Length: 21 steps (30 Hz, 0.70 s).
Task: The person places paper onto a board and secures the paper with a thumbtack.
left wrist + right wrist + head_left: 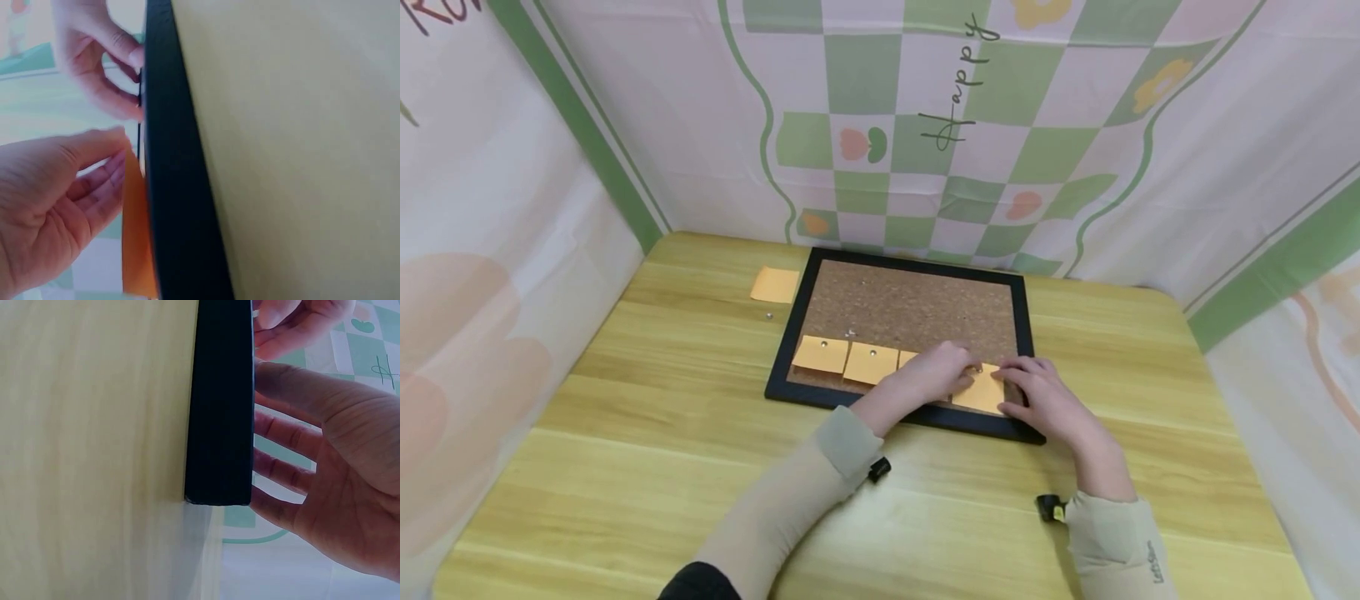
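Observation:
A row of orange sticky notes (822, 356) lies along the lower part of a black-framed corkboard (917, 304). My left hand (936, 372) reaches across the row, covering most of the third note. Its curled thumb and fingers pinch at a small silver pushpin (979, 370) near the top of the rightmost note (977, 393); the exact contact is partly hidden. My right hand (1045, 397), fingers spread, touches this note's right side and the board. In the right wrist view, the right hand (337, 444) stands behind the black frame (220, 412), which hides its fingertips.
Left of the board, a loose orange note (775, 285) and a silver pin (769, 316) lie on the wooden table (662, 417). A few clear-looking pins (851, 333) are on the cork. A patterned cloth (865, 75) hangs behind the table.

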### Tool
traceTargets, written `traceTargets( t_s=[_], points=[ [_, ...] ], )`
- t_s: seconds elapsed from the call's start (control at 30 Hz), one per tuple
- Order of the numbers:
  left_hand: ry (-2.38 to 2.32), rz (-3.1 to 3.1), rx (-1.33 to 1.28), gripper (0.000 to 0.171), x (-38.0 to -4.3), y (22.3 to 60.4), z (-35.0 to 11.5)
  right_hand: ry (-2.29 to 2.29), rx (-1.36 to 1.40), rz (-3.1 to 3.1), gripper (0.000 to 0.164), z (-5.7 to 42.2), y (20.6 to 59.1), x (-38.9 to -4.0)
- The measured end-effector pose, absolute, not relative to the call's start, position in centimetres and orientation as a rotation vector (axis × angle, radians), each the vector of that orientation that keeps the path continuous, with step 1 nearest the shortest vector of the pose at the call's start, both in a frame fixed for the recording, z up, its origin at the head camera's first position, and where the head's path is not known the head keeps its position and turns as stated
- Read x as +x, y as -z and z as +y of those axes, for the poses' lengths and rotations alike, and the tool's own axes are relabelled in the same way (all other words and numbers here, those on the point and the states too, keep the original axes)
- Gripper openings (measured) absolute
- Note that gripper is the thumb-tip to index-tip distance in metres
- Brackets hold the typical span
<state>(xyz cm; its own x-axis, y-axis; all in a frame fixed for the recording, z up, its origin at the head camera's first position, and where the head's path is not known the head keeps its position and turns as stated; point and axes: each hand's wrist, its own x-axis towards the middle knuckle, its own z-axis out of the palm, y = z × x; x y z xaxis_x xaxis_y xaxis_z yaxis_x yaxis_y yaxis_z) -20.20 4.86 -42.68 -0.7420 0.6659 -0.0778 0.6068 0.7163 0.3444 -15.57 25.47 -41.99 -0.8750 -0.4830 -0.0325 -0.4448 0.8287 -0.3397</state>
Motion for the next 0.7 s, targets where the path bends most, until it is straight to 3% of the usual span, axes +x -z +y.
traceTargets(
  t_s=[0.7],
  points=[
    [-0.974, 2.685, 0.99, 0.029, -21.9, 39.5, -5.5, 0.494, -0.772, 2.91, 0.044, 25.5, 41.9, -15.4]
  ],
)
